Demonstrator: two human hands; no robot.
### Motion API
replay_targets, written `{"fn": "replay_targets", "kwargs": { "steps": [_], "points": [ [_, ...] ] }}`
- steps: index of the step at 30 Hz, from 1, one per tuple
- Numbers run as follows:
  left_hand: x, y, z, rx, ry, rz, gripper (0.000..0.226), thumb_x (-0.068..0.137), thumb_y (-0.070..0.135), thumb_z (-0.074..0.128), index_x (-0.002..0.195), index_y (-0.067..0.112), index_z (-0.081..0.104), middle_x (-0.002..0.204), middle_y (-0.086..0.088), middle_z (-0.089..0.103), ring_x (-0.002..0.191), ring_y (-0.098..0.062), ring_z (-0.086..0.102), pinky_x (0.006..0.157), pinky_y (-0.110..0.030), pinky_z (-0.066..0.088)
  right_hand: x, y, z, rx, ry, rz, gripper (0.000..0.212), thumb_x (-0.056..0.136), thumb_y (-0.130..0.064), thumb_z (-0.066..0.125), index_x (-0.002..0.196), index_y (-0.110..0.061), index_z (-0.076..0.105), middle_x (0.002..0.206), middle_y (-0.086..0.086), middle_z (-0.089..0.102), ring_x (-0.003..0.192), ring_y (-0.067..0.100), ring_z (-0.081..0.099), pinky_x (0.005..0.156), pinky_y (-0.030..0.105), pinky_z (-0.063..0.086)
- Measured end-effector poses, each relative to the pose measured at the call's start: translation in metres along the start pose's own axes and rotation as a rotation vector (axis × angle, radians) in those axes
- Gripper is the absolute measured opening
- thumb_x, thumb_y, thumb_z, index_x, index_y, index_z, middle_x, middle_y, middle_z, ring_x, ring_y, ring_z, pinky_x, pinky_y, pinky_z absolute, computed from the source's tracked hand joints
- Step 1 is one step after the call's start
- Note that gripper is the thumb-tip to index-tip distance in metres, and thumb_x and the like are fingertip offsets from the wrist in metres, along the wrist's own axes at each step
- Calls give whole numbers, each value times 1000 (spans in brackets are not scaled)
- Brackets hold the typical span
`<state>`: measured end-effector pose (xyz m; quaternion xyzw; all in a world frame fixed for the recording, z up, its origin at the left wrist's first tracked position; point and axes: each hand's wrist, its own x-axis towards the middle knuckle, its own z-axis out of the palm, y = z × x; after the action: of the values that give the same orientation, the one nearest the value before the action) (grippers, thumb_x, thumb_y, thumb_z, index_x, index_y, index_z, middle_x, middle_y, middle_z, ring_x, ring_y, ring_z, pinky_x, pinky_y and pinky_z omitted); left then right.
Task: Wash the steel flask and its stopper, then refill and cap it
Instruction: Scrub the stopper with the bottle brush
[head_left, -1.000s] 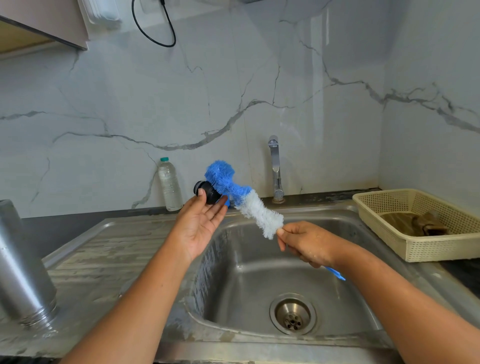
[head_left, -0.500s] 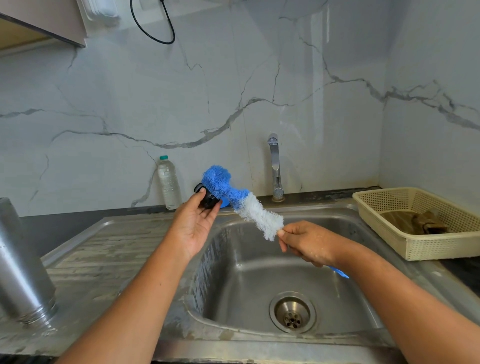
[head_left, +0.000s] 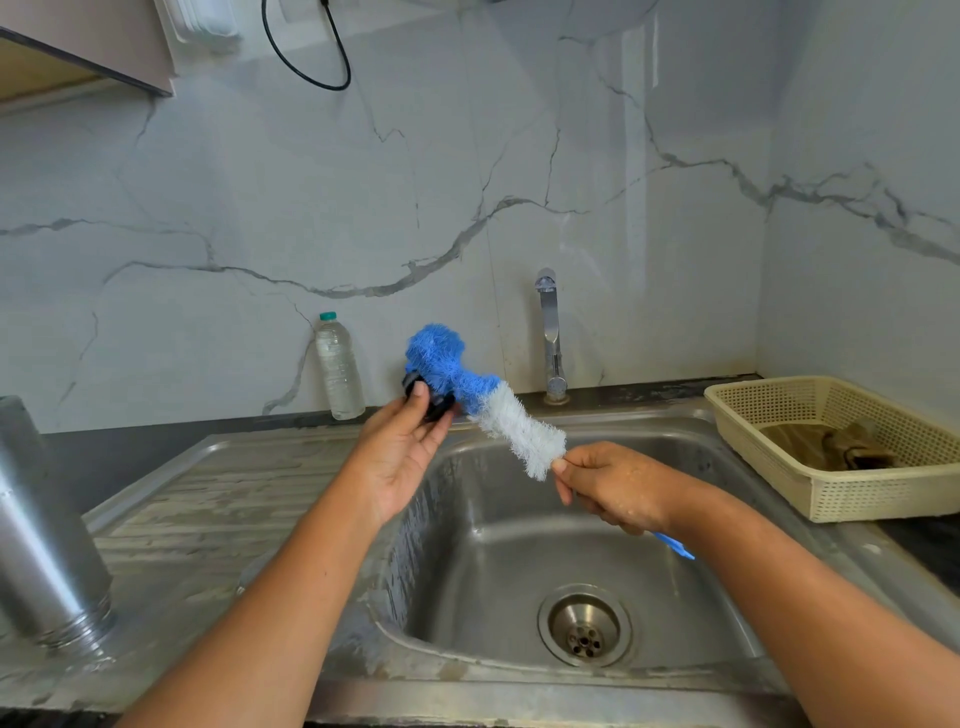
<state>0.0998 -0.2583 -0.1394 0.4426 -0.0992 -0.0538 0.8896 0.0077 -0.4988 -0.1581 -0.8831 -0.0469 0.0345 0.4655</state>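
Note:
My left hand (head_left: 400, 452) holds the black stopper (head_left: 434, 402) between thumb and fingertips above the sink's left rim. My right hand (head_left: 618, 488) grips the handle of a blue-and-white bottle brush (head_left: 483, 395); its blue head lies against the stopper and the blue handle tip sticks out below my wrist. The steel flask (head_left: 41, 535) stands upside down, mouth down, on the drainboard at the far left, partly cut off by the frame.
The steel sink (head_left: 519, 545) with its drain (head_left: 584, 626) lies below my hands. A tap (head_left: 549, 332) stands behind it, with no water visibly running. A plastic water bottle (head_left: 338, 366) stands against the marble wall. A cream basket (head_left: 852, 441) holding a cloth sits at the right.
My left fingers have closed more around the stopper, and the hand has shifted slightly left and down. The brush head stays against it. My right hand has barely moved.

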Motion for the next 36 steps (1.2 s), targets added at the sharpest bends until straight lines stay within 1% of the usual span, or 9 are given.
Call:
{"fn": "replay_targets", "kwargs": {
  "steps": [2, 7, 14, 18, 22, 25, 28, 32, 36],
  "points": [
    [-2, -3, 5, 5, -29, -12, 34, 100, 15, 63, 128, -4, 60, 126, -20, 72, 121, -28, 69, 100, -36, 57, 0, 0, -1, 23, 7, 2, 39, 108, -40, 43, 82, -17, 60, 60, -3, 35, 50, 11, 26, 47, 30, 20],
    [4, 7, 2, -169, 35, 63, 36, 100, 21, 62, 129, 0, 61, 128, -18, 72, 122, -26, 69, 101, -35, 56, -4, -1, -4, 29, -51, 13, 38, 109, -38, 42, 83, -16, 59, 59, -4, 36, 49, 10, 25, 47, 28, 20],
    [-5, 1, 6, -110, -81, -43, 44, 95, 19, 65, 133, -2, 58, 132, -22, 69, 121, -29, 69, 99, -37, 58, -5, -3, -3, 73, -28, -5, 37, 110, -38, 41, 86, -15, 58, 61, -3, 34, 49, 10, 25, 45, 26, 20],
    [-2, 0, 5, -120, -43, -29, 37, 92, 18, 67, 125, 2, 64, 131, -20, 70, 117, -29, 71, 105, -40, 55, -6, -3, -3, 82, -29, -10, 36, 110, -36, 41, 86, -14, 57, 62, -2, 34, 48, 10, 24, 45, 26, 20],
    [1, 1, 4, -81, 8, 5, 22, 102, 16, 60, 119, 4, 66, 127, -19, 71, 111, -26, 74, 104, -39, 55, -6, -4, -1, 69, -41, -15, 37, 110, -37, 41, 86, -14, 58, 62, -2, 34, 49, 10, 24, 46, 27, 20],
    [1, 1, 3, -110, 23, -13, 28, 104, 16, 58, 127, 0, 62, 129, -22, 70, 116, -29, 72, 102, -42, 57, -5, -4, -1, 53, -25, -13, 37, 110, -37, 41, 85, -15, 58, 62, -2, 34, 51, 11, 24, 48, 28, 20],
    [1, 1, 6, -148, 13, -1, 33, 103, 18, 61, 130, 1, 61, 127, -19, 72, 116, -28, 72, 102, -42, 56, -5, -4, 2, 28, -28, -8, 39, 109, -38, 41, 83, -16, 59, 62, -3, 35, 50, 10, 25, 47, 27, 21],
    [4, 6, 7, -194, 68, 59, 29, 104, 25, 58, 122, 3, 64, 123, -16, 75, 112, -24, 74, 98, -39, 59, -4, -3, 3, 29, -55, 7, 38, 109, -39, 41, 84, -16, 59, 60, -4, 37, 48, 10, 25, 46, 25, 21],
    [6, 11, 3, -182, 104, 86, 30, 104, 28, 57, 120, 3, 63, 127, -17, 72, 121, -26, 68, 106, -39, 54, -3, -2, 3, 7, -53, 21, 39, 109, -39, 41, 84, -17, 60, 59, -6, 39, 48, 9, 27, 46, 25, 22]
  ]
}}
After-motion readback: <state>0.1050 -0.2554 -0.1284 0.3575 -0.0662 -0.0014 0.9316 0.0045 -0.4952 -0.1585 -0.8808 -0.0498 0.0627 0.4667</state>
